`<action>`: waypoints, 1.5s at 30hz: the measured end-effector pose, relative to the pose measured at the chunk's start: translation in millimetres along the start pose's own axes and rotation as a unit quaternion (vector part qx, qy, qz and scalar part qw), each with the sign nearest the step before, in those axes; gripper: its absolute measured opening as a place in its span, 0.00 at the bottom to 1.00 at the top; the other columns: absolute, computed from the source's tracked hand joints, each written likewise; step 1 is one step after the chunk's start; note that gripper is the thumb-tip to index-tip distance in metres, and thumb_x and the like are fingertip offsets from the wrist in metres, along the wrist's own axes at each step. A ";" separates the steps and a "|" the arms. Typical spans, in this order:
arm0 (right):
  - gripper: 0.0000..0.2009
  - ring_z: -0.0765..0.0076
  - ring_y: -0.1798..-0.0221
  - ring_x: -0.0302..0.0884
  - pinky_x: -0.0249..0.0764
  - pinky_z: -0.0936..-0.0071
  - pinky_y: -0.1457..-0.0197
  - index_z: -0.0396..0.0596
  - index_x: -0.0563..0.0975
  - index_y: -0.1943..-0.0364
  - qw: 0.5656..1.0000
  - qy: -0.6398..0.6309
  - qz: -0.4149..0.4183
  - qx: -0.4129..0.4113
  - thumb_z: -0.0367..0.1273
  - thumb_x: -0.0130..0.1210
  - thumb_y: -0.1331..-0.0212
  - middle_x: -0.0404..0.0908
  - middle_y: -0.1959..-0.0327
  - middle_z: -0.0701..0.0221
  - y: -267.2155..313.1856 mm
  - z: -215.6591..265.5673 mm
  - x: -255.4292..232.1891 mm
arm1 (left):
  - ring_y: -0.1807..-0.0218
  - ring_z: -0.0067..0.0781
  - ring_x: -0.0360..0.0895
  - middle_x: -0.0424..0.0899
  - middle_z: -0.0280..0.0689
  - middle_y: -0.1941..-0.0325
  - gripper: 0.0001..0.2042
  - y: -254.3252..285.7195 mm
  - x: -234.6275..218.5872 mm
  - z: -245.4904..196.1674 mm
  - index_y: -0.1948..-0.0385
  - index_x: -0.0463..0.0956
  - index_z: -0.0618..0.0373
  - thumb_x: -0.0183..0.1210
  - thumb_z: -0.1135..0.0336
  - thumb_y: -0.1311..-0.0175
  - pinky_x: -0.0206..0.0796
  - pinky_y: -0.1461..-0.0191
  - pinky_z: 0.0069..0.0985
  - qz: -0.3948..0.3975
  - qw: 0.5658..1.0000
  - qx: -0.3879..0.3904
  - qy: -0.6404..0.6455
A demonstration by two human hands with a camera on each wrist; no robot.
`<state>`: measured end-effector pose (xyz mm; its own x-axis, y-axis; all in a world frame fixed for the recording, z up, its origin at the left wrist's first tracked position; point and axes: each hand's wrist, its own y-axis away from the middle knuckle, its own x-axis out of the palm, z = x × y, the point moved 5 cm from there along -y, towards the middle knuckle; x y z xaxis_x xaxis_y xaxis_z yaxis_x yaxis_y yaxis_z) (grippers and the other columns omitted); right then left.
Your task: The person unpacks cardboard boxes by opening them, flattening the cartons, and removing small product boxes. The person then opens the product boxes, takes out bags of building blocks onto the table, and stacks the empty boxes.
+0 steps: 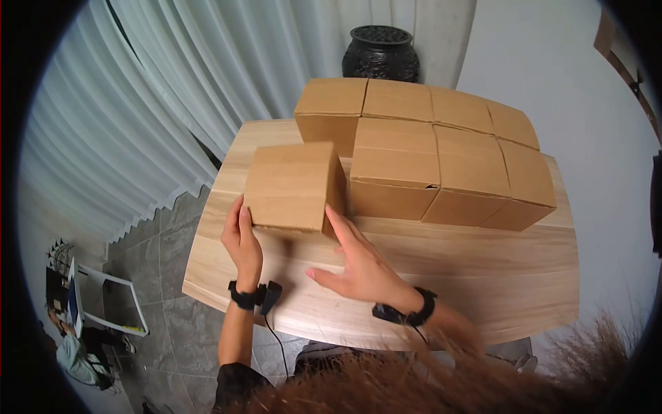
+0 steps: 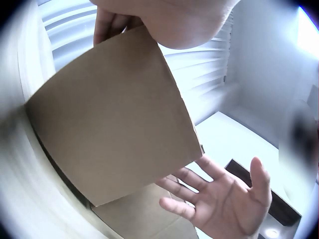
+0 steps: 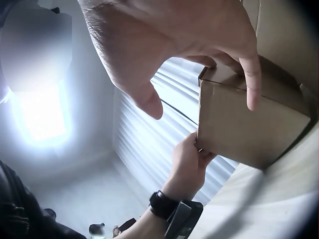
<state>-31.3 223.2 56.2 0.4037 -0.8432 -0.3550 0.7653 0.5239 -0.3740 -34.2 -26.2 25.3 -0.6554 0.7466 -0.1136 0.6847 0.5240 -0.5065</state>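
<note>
A cardboard box (image 1: 289, 183) is at the left of the wooden table, a dark shadow on the wood before its near side. My left hand (image 1: 243, 238) grips its near left corner, thumb at the front and fingers along the left side. In the left wrist view, those fingers (image 2: 107, 25) are partly hidden behind the box (image 2: 119, 119). My right hand (image 1: 365, 265) touches the box's right side with extended fingers, its thumb spread away from the cardboard. In the right wrist view, one finger (image 3: 252, 84) overlaps the box's near face.
Similar cardboard boxes (image 1: 396, 148) stand close together in two rows to the right and behind. Bare wood (image 1: 483, 269) of the table shows in front. A dark carved pot (image 1: 381, 55) stands beyond, near white curtains (image 1: 179, 62). At far left, another person (image 1: 79, 355) is near a white-framed object.
</note>
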 end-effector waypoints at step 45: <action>0.31 0.49 0.43 0.80 0.79 0.59 0.43 0.42 0.76 0.35 0.958 0.266 -0.057 0.087 0.31 0.72 0.45 0.69 0.28 0.50 74.2 32.5 -90.5 | 0.38 0.54 0.79 0.75 0.57 0.32 0.32 100.6 23.8 -132.0 0.41 0.78 0.63 0.77 0.62 0.50 0.77 0.47 0.40 0.313 0.939 0.121 -0.080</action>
<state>5.2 334.5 88.4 0.0352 -0.6882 -0.7246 0.8800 0.3650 -0.3039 61.1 98.4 84.5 -0.2008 0.7965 -0.5703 0.8723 -0.1196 -0.4742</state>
